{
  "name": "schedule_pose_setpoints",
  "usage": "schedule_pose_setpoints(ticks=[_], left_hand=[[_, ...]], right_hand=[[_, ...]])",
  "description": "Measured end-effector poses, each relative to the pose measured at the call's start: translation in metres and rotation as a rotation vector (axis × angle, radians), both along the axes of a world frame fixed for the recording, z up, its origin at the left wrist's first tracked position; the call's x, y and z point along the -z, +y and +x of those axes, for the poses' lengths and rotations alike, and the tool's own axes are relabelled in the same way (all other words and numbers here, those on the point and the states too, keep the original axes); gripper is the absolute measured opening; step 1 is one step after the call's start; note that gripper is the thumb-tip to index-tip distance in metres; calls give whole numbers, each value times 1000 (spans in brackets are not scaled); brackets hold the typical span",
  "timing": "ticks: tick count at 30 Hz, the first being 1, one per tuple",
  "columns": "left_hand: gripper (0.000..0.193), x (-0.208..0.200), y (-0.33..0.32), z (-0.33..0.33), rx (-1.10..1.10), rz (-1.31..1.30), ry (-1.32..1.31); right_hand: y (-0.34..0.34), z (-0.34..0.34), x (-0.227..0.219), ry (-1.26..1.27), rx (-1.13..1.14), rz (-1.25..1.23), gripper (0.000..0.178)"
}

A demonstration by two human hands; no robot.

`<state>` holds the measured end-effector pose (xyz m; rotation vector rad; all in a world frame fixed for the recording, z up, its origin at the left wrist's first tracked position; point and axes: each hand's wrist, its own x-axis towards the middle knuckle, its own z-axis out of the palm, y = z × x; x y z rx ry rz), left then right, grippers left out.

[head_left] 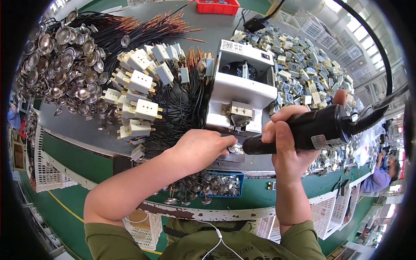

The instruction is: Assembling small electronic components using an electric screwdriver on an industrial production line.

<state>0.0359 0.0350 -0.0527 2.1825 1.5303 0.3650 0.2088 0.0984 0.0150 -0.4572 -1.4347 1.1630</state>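
My right hand [288, 138] is wrapped round a black electric screwdriver [318, 128], held almost level with its nose pointing left. A cable and a coiled metal sleeve run from its rear to the upper right. At the nose, my left hand [201, 149] pinches a small pale part with metal on it [235, 149], mostly covered by the fingertips. I cannot tell whether the screwdriver touches it. Just beyond both hands stands a white screw feeder [242, 93] with a metal block on its front. Left of it, white terminal blocks [146, 110] with brass tabs are heaped on black wires [177, 108].
Round metal caps [65, 60] on black wires fill the far left. Loose grey and white blocks [299, 65] cover the right. A blue tray [225, 184] of small metal parts sits at the near edge, a red bin [218, 6] far back. Another person [379, 177] sits far right.
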Motion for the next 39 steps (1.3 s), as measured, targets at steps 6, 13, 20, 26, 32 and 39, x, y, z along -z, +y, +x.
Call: schedule_pose_setpoints(ticks=[6, 13, 20, 26, 32, 39], left_hand=[[24, 3, -1, -1, -4, 9, -9], [20, -2, 0, 0, -1, 16, -8], [27, -4, 4, -1, 12, -109, 15], [18, -3, 3, -1, 36, -5, -7], [22, -1, 0, -2, 43, 9, 22], [26, 5, -2, 2, 62, 43, 58]], right_hand=[[-10, -3, -5, 57, -1, -70, 113], [3, 3, 1, -179, -54, 141, 106], [5, 7, 8, -197, -108, 196, 104], [4, 6, 10, -242, -83, 193, 105], [2, 3, 12, -272, -83, 212, 105], [3, 2, 4, -285, -94, 277, 105]])
